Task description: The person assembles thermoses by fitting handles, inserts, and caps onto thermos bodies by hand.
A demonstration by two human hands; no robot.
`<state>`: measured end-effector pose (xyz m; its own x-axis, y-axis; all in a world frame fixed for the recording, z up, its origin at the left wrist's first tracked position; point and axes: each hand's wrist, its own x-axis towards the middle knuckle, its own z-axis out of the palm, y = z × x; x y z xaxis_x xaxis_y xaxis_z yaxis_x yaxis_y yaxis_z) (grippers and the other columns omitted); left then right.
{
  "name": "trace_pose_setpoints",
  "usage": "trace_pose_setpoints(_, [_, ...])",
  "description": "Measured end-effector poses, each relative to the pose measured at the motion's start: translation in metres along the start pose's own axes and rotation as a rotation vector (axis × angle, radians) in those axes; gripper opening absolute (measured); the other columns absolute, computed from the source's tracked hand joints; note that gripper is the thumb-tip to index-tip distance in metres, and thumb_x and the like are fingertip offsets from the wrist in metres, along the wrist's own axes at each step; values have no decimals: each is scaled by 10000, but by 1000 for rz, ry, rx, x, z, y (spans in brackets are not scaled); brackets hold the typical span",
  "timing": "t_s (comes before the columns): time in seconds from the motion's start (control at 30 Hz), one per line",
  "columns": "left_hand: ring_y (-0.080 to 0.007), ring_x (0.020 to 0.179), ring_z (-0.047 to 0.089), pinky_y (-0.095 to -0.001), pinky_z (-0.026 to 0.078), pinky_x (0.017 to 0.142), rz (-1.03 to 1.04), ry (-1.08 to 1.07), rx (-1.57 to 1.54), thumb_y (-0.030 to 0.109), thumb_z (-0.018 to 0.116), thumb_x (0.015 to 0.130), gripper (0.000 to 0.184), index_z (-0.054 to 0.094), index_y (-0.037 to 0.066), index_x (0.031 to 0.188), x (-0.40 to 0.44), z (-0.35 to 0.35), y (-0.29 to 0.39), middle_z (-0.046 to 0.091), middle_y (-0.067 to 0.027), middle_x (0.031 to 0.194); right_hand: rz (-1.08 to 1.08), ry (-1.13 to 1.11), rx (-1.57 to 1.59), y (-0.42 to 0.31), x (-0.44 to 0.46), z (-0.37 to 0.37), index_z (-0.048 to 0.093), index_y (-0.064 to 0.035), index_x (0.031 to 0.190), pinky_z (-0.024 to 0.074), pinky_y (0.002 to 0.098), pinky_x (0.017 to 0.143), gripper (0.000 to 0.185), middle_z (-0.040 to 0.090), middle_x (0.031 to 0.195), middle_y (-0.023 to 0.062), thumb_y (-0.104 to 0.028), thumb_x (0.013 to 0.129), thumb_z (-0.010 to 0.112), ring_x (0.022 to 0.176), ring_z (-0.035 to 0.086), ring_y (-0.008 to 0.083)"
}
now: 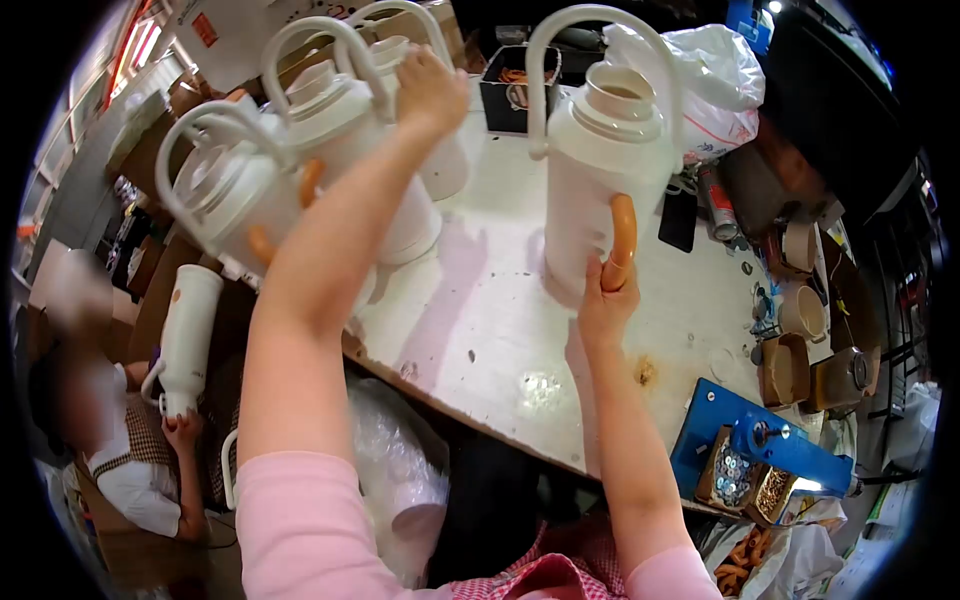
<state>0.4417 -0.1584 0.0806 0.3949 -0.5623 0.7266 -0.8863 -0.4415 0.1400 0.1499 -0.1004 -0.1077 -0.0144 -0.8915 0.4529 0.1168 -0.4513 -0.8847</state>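
A white thermos jug (580, 190) with a raised carry loop and an open neck stands on the white table. My right hand (608, 300) is closed around the lower end of its orange side handle (622, 240). My left hand (432, 88) reaches to the back left, its fingers closed at the upper part of a rear thermos jug (447, 165), close to its carry loop. My forearm partly hides that jug. In front of it are two more white jugs, a middle one (335, 130) and a left one (235, 200), with orange handles partly covered by my arm.
Behind stand a black box (506, 95) of orange parts and a plastic bag (715, 85). At right lie a phone (679, 220), a can (717, 200) and small containers. A blue tool (790, 450) sits near trays of fasteners. At left, another person holds a white jug (190, 330).
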Motion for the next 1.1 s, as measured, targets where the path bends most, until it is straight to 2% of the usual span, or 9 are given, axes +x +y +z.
trace_pose_setpoints(0.2, [-307,1425,359,-471,248,1175,-255,-303,254,380,617,867,775,365,-21,1480,79,20,-30,405,-174,1540,8,95,-59,23,47,23,586,-14,927,441,337,673,187,560,756,98,-168,939,690,701,509,191])
trace_pose_setpoints(0.27, [-319,1407,393,-528,304,1137,-254,-349,384,431,597,902,631,461,165,1458,86,28,-35,431,-93,1537,6,94,-57,29,62,28,585,-14,929,445,347,674,196,562,746,111,-179,940,690,695,513,215])
trace_pose_setpoints(0.43, [-228,1192,574,-476,473,946,502,56,146,175,697,849,436,603,209,1274,37,16,-13,631,-25,1144,42,33,-129,30,89,29,562,-11,1021,465,382,741,242,585,841,147,-186,929,701,767,550,285])
trace_pose_setpoints(0.63, [-233,1016,632,-437,495,795,733,119,288,160,720,828,389,623,214,1201,-46,-41,45,615,-31,1052,64,37,-345,-1,17,4,435,30,1268,462,439,927,522,578,1137,192,-194,896,725,1031,593,359])
trace_pose_setpoints(0.8, [-258,815,662,-389,483,806,596,77,58,199,772,799,464,619,205,1237,-136,-208,82,635,-64,1096,489,-160,-114,-46,-114,-34,434,66,1329,466,446,972,615,589,1246,236,-396,971,625,1153,594,358])
trace_pose_setpoints(0.87, [-250,966,639,-345,485,899,693,152,-84,111,764,826,488,591,86,1282,-166,-275,84,601,-97,1250,601,-140,-107,-57,-150,-65,457,62,1339,452,427,991,663,590,1253,259,-497,993,548,1180,582,359])
trace_pose_setpoints(0.9, [-230,1108,602,-342,462,993,454,-45,-423,49,717,873,436,571,42,1284,-190,-310,89,589,-103,1243,703,-199,-24,-84,-161,-92,425,55,1392,377,380,1089,746,555,1309,185,-596,1027,398,1239,525,280])
trace_pose_setpoints(1.0, [-227,1185,550,-357,439,1032,134,-331,-725,-45,618,884,430,535,18,1300,-250,-376,70,557,-92,1284,913,33,490,-147,-197,-163,559,61,1282,430,322,988,559,626,1192,100,-442,1041,513,1104,541,159])
trace_pose_setpoints(1.1, [-181,1076,543,-323,454,963,-22,-486,-726,12,670,860,445,540,47,1285,-309,-377,59,529,-69,1199,858,6,402,-175,-237,-248,624,40,1214,510,284,809,455,690,1039,54,-372,1029,575,892,617,107])
